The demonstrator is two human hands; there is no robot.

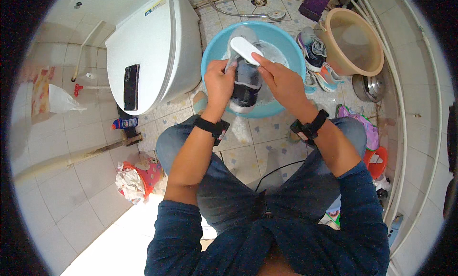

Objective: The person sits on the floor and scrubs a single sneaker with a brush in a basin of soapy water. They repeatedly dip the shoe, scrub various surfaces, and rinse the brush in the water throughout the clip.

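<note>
My left hand (219, 83) grips the edge of a dark sneaker with a white sole (247, 83), its thumb near the shoe's opening and tongue. My right hand (282, 80) holds a white scrub brush (245, 50) by one end, with the brush over the upper part of the shoe. The brush's bristles are hidden beneath its white back. Both hands and the shoe are above a light blue plastic basin (213, 38), in which sudsy water (277, 55) shows behind and beside the shoe.
Left of the basin stands a white toilet (150, 36) with a smartphone (131, 87) on its lid. Sneakers (312, 48) and a beige bucket (354, 41) are at the right, near a metal pot (368, 87). A shower head (276, 15) lies beyond the basin.
</note>
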